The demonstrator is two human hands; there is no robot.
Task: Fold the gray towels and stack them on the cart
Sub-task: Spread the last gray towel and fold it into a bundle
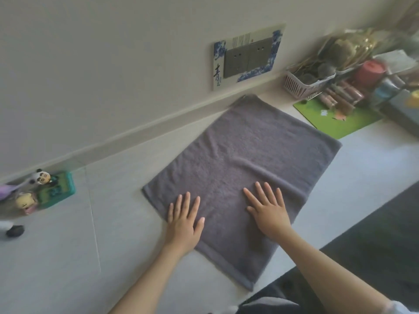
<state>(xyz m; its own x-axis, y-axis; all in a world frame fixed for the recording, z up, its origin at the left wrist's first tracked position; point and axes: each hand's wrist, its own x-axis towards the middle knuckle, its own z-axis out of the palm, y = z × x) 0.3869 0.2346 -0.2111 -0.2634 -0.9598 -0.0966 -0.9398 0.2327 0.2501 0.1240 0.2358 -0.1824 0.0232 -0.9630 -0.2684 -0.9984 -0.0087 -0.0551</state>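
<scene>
A gray towel (240, 168) is spread flat on the pale surface (68, 257), centre frame. It is pressed by the left hand (184, 219) and right hand (268, 211), fingers straight, nothing grasped.

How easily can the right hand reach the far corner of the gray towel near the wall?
Probably yes: the right hand lies flat on the gray towel, and nothing stands between.

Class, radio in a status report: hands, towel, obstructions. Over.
Left hand and right hand flat on gray towel. Towel spread on table. Nothing obstructing.
</scene>
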